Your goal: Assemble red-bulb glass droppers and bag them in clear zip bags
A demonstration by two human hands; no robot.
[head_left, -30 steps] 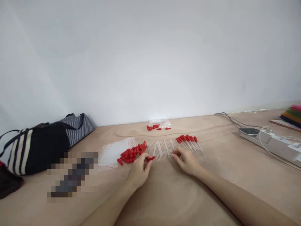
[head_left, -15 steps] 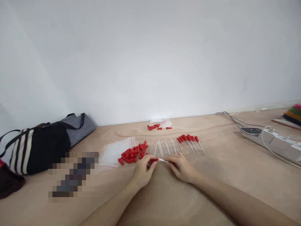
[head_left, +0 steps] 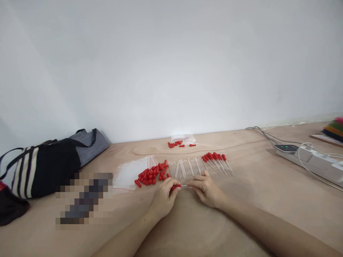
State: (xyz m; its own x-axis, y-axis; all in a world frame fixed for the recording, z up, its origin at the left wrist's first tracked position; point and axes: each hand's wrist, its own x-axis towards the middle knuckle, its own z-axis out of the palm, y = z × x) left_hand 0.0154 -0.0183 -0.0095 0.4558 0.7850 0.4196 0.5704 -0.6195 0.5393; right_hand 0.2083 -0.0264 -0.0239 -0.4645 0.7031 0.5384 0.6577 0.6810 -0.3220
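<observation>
Close together, left hand (head_left: 164, 199) pinching red bulb (head_left: 176, 187), right hand (head_left: 208, 190) gripping thin tube (head_left: 184, 186) — ends meeting, loose tubes (head_left: 183, 169) behind

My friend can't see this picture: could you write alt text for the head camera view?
A person's left hand holds a red cap at the end of a thin tube in the right hand. Beyond, from left to right on a wooden table, lie loose red caps, bare tubes and red-capped tubes.
</observation>
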